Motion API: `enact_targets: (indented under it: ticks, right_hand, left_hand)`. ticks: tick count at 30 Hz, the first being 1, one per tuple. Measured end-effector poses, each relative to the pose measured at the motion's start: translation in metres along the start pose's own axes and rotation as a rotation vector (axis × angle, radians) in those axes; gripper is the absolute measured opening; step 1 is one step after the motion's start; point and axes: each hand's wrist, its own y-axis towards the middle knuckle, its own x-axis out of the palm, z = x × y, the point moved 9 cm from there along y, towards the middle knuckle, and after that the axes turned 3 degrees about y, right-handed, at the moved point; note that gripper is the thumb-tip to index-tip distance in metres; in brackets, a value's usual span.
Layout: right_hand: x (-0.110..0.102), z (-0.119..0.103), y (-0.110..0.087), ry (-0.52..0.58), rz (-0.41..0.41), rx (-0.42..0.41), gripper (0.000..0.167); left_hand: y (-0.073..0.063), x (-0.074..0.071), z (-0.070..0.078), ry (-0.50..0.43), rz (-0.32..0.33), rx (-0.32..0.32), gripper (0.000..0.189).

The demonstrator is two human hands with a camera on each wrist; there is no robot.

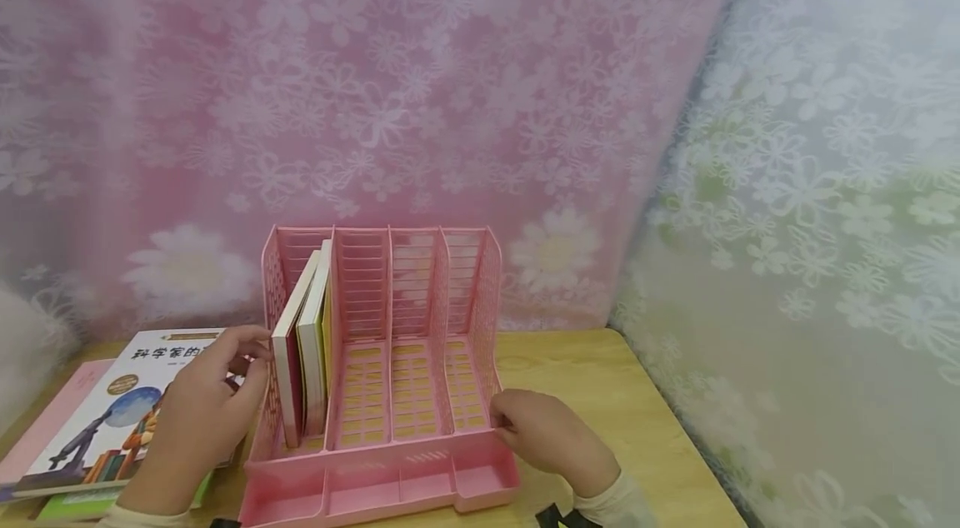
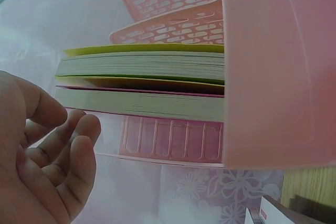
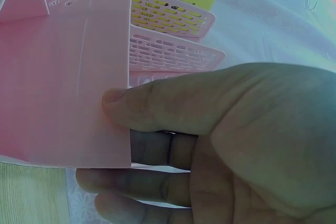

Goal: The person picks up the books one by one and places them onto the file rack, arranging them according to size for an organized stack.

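Observation:
A pink desktop book rack (image 1: pixel 360 461) with upright dividers stands on the wooden table, a shallow compartmented tray along its front. In its leftmost slot are a book with a dark red cover (image 1: pixel 283 386), leaning to the right, and a thicker book with yellow-green covers (image 1: pixel 313 361) against the divider. My left hand (image 1: pixel 213 403) is at the rack's left side; its fingers are loosely bent near the red book's edge (image 2: pixel 142 103), holding nothing. At the front right corner, my right hand (image 1: pixel 551 428) pinches the rack's panel (image 3: pixel 68 87), thumb on its face and fingers behind.
Left of the rack lies a pile of books, topped by a white illustrated book (image 1: pixel 97 420); a pink book (image 1: pixel 63 403) and a green one (image 1: pixel 82 505) show beneath. Flowered pink cloth (image 1: pixel 390 95) hangs behind, and pale flowered cloth (image 1: pixel 810 261) to the right.

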Motion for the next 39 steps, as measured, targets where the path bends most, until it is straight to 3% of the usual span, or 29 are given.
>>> enact_targets:
  ticks: [7, 15, 28, 34, 39]
  right_hand:
    - [0.0002, -0.0005, 0.0017, -0.018, 0.005, -0.004, 0.025]
    - [0.0019, 0.0017, -0.0002, -0.022, -0.02, 0.021, 0.025]
    - [-0.0026, -0.0026, 0.0087, -0.018, -0.007, 0.007, 0.026]
    - [-0.0002, 0.0024, 0.0051, -0.018, -0.041, 0.045, 0.027]
    - [0.0007, 0.0015, 0.0016, 0.016, -0.046, 0.048, 0.025]
  left_hand:
    - [-0.0001, -0.0021, 0.0052, -0.015, 0.036, 0.064, 0.026]
    - [-0.004, -0.0004, 0.003, -0.035, 0.043, 0.042, 0.026]
    - [0.0053, -0.0016, 0.0019, -0.029, 0.02, 0.081, 0.029]
    - [0.002, 0.002, 0.0094, -0.035, 0.004, 0.111, 0.032]
    - [-0.0002, 0.0005, 0.0082, -0.031, 0.023, 0.089, 0.03]
